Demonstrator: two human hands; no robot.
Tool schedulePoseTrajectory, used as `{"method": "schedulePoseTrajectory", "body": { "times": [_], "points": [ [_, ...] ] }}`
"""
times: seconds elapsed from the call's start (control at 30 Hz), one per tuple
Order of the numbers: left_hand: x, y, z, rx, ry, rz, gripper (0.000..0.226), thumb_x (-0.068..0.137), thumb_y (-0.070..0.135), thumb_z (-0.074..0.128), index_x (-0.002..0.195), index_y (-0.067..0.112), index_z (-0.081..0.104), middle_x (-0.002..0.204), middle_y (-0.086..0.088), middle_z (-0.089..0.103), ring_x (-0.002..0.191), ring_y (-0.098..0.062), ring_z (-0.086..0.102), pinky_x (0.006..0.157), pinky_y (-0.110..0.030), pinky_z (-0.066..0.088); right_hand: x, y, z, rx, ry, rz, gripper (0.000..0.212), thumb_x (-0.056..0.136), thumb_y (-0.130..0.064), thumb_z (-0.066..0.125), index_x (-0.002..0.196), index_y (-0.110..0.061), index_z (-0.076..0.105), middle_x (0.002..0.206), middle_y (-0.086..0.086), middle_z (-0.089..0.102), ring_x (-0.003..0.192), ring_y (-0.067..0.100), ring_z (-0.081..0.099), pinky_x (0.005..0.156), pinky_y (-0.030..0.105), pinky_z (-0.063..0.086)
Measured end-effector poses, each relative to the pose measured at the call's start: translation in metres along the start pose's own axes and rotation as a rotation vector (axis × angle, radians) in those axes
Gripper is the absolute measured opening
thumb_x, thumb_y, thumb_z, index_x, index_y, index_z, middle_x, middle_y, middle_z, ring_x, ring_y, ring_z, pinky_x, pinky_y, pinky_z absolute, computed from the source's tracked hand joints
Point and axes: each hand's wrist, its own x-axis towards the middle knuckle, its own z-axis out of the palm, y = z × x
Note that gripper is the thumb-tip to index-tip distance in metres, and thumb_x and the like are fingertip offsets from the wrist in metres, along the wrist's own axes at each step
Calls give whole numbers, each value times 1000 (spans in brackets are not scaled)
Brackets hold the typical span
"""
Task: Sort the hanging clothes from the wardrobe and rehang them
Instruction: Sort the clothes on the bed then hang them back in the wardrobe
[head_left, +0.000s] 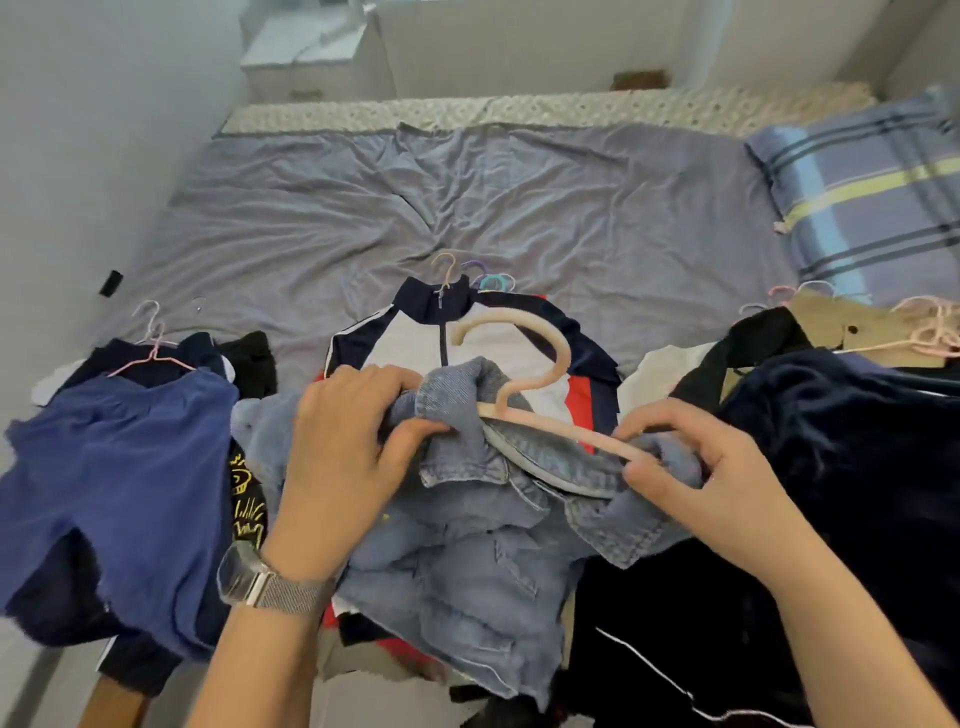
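Head: hands (358, 447) grip denim jacket (467, 545).

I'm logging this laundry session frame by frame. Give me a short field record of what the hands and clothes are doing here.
garment in hand: denim jacket
hanger: pink hanger, partly inside the jacket collar
left hand: grips the collar
right hand: pinches the hanger's arm and the fabric
left pile: blue shorts on a wire hanger
behind: navy-and-white jacket
surface: bed sheet

A wide bed (519, 208) with wrinkled grey-lilac sheet carries piles of hangered clothes along its near edge and a blue plaid pillow (862, 202) at right.
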Motion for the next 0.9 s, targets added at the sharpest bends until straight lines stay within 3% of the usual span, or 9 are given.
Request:
{"method": "schedulePoseTrajectory", "body": {
  "times": [0.1, 0.2, 0.3, 0.37, 0.5, 0.57, 0.73, 0.83, 0.9],
  "points": [
    [-47, 55, -20, -82, 60, -93, 22, 81, 46, 52, 90, 28, 61, 79, 11, 62, 75, -19, 53, 70, -50, 42, -67, -2, -41, -31, -44, 20, 47, 74, -44, 72, 116, -50, 52, 109, -19, 64, 104, -2, 58, 85, 10, 44],
    [-87, 108, -25, -108, 94, -176, 23, 78, 50, 51, 88, 30, 59, 76, 13, 63, 76, -12, 57, 70, -50, 44, -115, 9, -65, -189, -86, 21, 43, 88, -31, 61, 121, -51, 42, 120, -35, 52, 118, -14, 42, 91, -1, 31],
    [-113, 160, -21, -54, 102, -169, 25, 77, 55, 49, 83, 31, 57, 70, 12, 60, 71, -12, 56, 67, -48, 44, -139, 13, -83, -340, -93, -5, 18, 96, -25, 51, 104, -41, 49, 107, -21, 55, 104, -2, 50, 81, 14, 39],
    [-133, 188, -28, -21, 129, -180, 26, 77, 57, 48, 82, 32, 55, 68, 12, 58, 70, -13, 55, 66, -47, 43, -152, 2, -93, -381, -44, -38, 15, 96, -20, 51, 94, -35, 51, 96, -16, 56, 93, -1, 51, 74, 16, 38],
    [-187, 223, -71, -83, 242, -285, 29, 75, 58, 47, 83, 32, 56, 69, 13, 61, 69, -9, 57, 66, -45, 46, -182, -43, -92, -352, 48, -202, 14, 93, -16, 51, 89, -29, 52, 87, -8, 56, 83, 6, 52, 70, 20, 39],
    [-207, 236, -87, -128, 256, -325, 27, 76, 57, 49, 84, 33, 56, 71, 12, 63, 71, -8, 59, 67, -45, 47, -191, -68, -87, -365, 91, -278, 6, 95, -25, 48, 92, -28, 52, 90, -9, 57, 85, 6, 52, 70, 22, 37],
    [-304, 261, -156, -251, 444, -557, 32, 71, 60, 56, 88, 34, 59, 71, 8, 66, 69, -13, 62, 65, -48, 51, -245, -148, -41, -347, 123, -547, 18, 90, -38, 41, 103, -32, 52, 98, -17, 54, 87, 7, 48, 75, 22, 34],
    [-348, 256, -184, -283, 534, -728, 19, 79, 51, 61, 91, 37, 58, 66, 4, 67, 65, -33, 65, 62, -58, 52, -258, -189, 0, -410, 25, -643, 27, 91, -38, 41, 103, -20, 56, 89, -9, 57, 85, 15, 49, 75, 31, 37],
    [-365, 252, -193, -209, 536, -720, 22, 79, 55, 57, 92, 37, 56, 71, 10, 66, 76, -30, 63, 73, -57, 50, -263, -205, 32, -493, -71, -688, 34, 91, -42, 39, 102, -16, 58, 90, -4, 59, 85, 19, 51, 76, 37, 39]
  ]
}}
